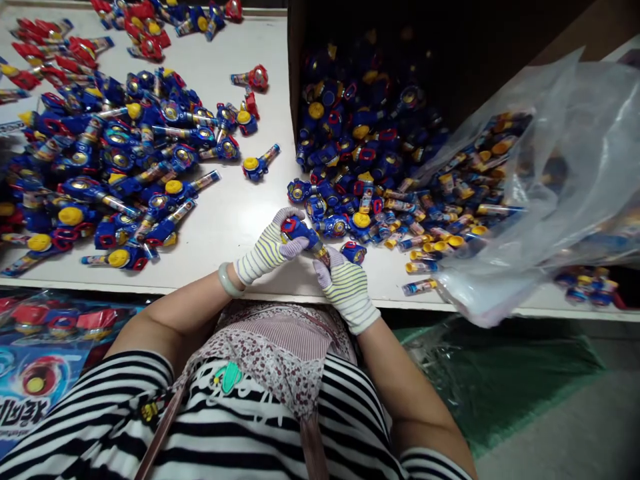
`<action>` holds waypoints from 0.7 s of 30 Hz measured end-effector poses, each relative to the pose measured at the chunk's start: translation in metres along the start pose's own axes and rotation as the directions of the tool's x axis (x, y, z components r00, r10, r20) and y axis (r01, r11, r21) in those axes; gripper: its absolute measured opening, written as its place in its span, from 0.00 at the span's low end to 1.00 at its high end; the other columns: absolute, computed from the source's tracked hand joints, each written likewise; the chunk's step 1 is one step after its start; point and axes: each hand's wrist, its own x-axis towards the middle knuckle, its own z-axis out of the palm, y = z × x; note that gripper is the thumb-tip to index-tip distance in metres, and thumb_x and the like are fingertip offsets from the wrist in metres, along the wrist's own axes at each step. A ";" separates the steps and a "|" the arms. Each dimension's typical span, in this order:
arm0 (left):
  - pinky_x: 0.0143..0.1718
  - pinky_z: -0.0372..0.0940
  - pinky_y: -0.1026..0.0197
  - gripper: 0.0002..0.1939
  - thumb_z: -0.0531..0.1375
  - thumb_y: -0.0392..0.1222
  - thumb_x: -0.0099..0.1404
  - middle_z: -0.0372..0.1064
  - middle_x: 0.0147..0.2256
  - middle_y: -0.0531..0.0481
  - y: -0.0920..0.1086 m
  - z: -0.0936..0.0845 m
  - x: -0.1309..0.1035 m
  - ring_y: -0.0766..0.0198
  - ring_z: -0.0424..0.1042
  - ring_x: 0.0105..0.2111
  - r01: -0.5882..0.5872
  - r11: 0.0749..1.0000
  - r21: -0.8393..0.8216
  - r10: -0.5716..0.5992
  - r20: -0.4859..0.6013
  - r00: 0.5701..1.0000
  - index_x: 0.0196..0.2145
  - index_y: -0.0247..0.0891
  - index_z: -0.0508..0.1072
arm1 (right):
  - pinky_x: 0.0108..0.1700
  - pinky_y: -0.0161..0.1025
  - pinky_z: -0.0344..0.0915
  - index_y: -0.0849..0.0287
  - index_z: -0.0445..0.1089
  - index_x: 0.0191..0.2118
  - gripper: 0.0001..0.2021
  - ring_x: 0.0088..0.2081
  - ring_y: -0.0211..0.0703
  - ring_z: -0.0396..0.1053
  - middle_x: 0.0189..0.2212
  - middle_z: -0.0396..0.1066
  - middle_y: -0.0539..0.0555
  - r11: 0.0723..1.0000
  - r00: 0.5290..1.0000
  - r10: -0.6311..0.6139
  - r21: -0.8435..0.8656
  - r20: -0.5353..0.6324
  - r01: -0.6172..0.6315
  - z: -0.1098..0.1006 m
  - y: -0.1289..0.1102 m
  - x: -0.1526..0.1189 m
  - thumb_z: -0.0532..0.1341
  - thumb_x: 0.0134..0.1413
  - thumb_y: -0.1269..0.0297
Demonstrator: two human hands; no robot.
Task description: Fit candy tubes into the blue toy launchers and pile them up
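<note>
I have a small blue plastic toy with a round head, a red patch and a narrow printed tube [306, 233] just above the front of the white tabletop [213, 233], between my two hands. My left hand [273, 245], in a striped knit glove with lavender fingertips, is closed round the blue head, its thumb lying along the near side. My right hand [346, 283], gloved the same way, is nearly shut too, thumb and fingers pinching the tube end.

Just beside my right fingers lies a loose blue toy head with red trim [353, 252]. Beyond it, a heap of blue toy heads with yellow and red parts [363, 157] spills from a dark open box [294, 73]. To the right are short printed tubes with yellow ends [445, 220] — many lying in and around a large, cloudy clear plastic bag [585, 160].

Over on my left sits a broad pile of blue toys with tubes attached [120, 160], some showing round yellow discs. Past that are red plastic toys [83, 50]. One blue toy with a yellow disc [256, 165] lies apart, between pile and box. Lower down, I see blue printed packaging [37, 387] at left and green plastic sheeting [515, 380] at right.
</note>
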 end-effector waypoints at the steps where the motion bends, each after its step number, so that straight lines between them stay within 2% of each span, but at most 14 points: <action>1: 0.31 0.65 0.65 0.25 0.70 0.46 0.59 0.68 0.35 0.51 0.003 0.001 0.000 0.70 0.65 0.27 -0.009 1.000 0.020 0.008 0.011 1.000 0.50 0.39 0.66 | 0.43 0.45 0.68 0.63 0.72 0.52 0.26 0.40 0.54 0.74 0.41 0.77 0.65 0.997 1.000 0.026 0.074 0.007 -0.027 -0.001 0.000 0.000 0.51 0.66 0.46; 3: 0.32 0.66 0.64 0.26 0.71 0.47 0.58 0.68 0.39 0.49 0.008 0.002 0.002 0.68 0.66 0.29 -0.005 1.000 0.022 0.003 0.072 0.997 0.49 0.39 0.67 | 0.35 0.41 0.66 0.60 0.72 0.46 0.25 0.31 0.47 0.70 0.31 0.74 0.58 0.945 0.991 0.057 0.315 0.117 -0.092 -0.002 0.001 0.000 0.52 0.64 0.42; 5: 0.33 0.67 0.63 0.27 0.72 0.48 0.56 0.68 0.42 0.47 0.012 0.000 0.003 0.67 0.67 0.30 -0.002 1.000 -0.012 0.003 0.133 0.991 0.48 0.39 0.68 | 0.26 0.38 0.60 0.59 0.71 0.41 0.28 0.22 0.41 0.60 0.21 0.65 0.51 0.800 0.946 0.021 0.563 0.323 -0.210 -0.003 0.001 0.000 0.48 0.64 0.37; 7: 0.35 0.68 0.62 0.27 0.73 0.48 0.55 0.68 0.43 0.47 0.014 -0.002 0.005 0.66 0.68 0.32 -0.014 0.999 -0.029 0.017 0.134 0.991 0.48 0.40 0.68 | 0.22 0.36 0.54 0.58 0.70 0.41 0.33 0.18 0.38 0.53 0.18 0.59 0.47 0.672 0.900 0.004 0.665 0.437 -0.326 -0.004 -0.001 0.000 0.42 0.64 0.34; 8: 0.35 0.68 0.62 0.28 0.73 0.48 0.55 0.68 0.42 0.47 0.013 -0.003 0.005 0.66 0.69 0.32 -0.023 0.999 -0.031 0.026 0.106 0.994 0.49 0.40 0.68 | 0.22 0.36 0.55 0.58 0.70 0.42 0.33 0.19 0.39 0.54 0.20 0.61 0.48 0.667 0.904 0.030 0.665 0.427 -0.336 -0.004 -0.003 0.001 0.42 0.64 0.34; 9: 0.34 0.68 0.63 0.28 0.72 0.47 0.55 0.68 0.40 0.48 0.012 -0.004 0.006 0.66 0.69 0.31 -0.028 0.999 -0.030 0.030 0.067 0.997 0.49 0.40 0.68 | 0.25 0.37 0.58 0.58 0.69 0.45 0.33 0.21 0.40 0.59 0.23 0.65 0.50 0.703 0.926 0.075 0.639 0.371 -0.313 -0.005 -0.005 0.001 0.44 0.63 0.33; 11: 0.31 0.67 0.65 0.27 0.71 0.46 0.56 0.68 0.37 0.50 0.009 -0.005 0.007 0.68 0.68 0.29 -0.021 0.999 -0.031 0.021 0.000 1.000 0.50 0.40 0.67 | 0.33 0.39 0.63 0.57 0.69 0.49 0.31 0.31 0.45 0.67 0.33 0.71 0.56 0.809 0.968 0.160 0.536 0.195 -0.242 -0.007 -0.009 0.003 0.54 0.58 0.33; 12: 0.28 0.66 0.66 0.27 0.71 0.46 0.57 0.68 0.36 0.51 0.007 -0.005 0.007 0.69 0.67 0.27 -0.008 0.999 -0.042 0.008 -0.005 1.000 0.49 0.40 0.66 | 0.35 0.40 0.64 0.57 0.69 0.49 0.31 0.35 0.47 0.68 0.36 0.72 0.57 0.831 0.973 0.172 0.508 0.152 -0.226 -0.008 -0.010 0.003 0.58 0.55 0.34; 14: 0.22 0.63 0.68 0.27 0.71 0.48 0.58 0.68 0.36 0.51 0.002 -0.005 0.006 0.72 0.65 0.23 0.037 0.994 -0.099 -0.031 0.064 0.998 0.50 0.41 0.65 | 0.33 0.38 0.62 0.58 0.69 0.47 0.29 0.31 0.44 0.66 0.32 0.70 0.55 0.795 0.965 0.166 0.551 0.204 -0.253 -0.007 -0.012 0.002 0.58 0.55 0.35; 17: 0.16 0.58 0.69 0.28 0.68 0.56 0.60 0.68 0.38 0.50 -0.001 -0.003 0.003 0.72 0.65 0.20 0.094 0.964 -0.248 -0.050 0.179 0.983 0.51 0.42 0.64 | 0.21 0.34 0.52 0.59 0.69 0.42 0.32 0.17 0.35 0.48 0.18 0.54 0.44 0.614 0.901 0.013 0.708 0.433 -0.349 -0.004 -0.013 0.000 0.46 0.62 0.33; 19: 0.15 0.59 0.69 0.28 0.67 0.59 0.61 0.67 0.37 0.51 0.000 -0.003 0.003 0.71 0.65 0.20 0.068 0.951 -0.300 -0.028 0.135 0.990 0.51 0.43 0.64 | 0.18 0.33 0.47 0.59 0.69 0.42 0.34 0.15 0.33 0.42 0.16 0.49 0.41 0.520 0.884 -0.059 0.770 0.463 -0.369 -0.004 -0.014 0.002 0.42 0.63 0.33; 20: 0.16 0.60 0.69 0.28 0.67 0.58 0.61 0.66 0.35 0.52 0.002 -0.004 0.003 0.71 0.66 0.20 0.041 0.958 -0.285 -0.015 0.093 0.996 0.51 0.43 0.64 | 0.19 0.33 0.48 0.60 0.69 0.43 0.33 0.15 0.33 0.44 0.16 0.50 0.41 0.508 0.896 -0.053 0.784 0.440 -0.356 -0.005 -0.015 0.004 0.43 0.63 0.34; 21: 0.16 0.60 0.69 0.27 0.69 0.55 0.60 0.65 0.34 0.53 0.003 -0.004 0.003 0.71 0.65 0.20 0.017 0.969 -0.247 -0.003 0.055 0.998 0.50 0.42 0.64 | 0.20 0.33 0.51 0.60 0.69 0.43 0.31 0.17 0.34 0.50 0.17 0.55 0.43 0.539 0.918 -0.020 0.777 0.397 -0.325 -0.007 -0.016 0.007 0.46 0.64 0.35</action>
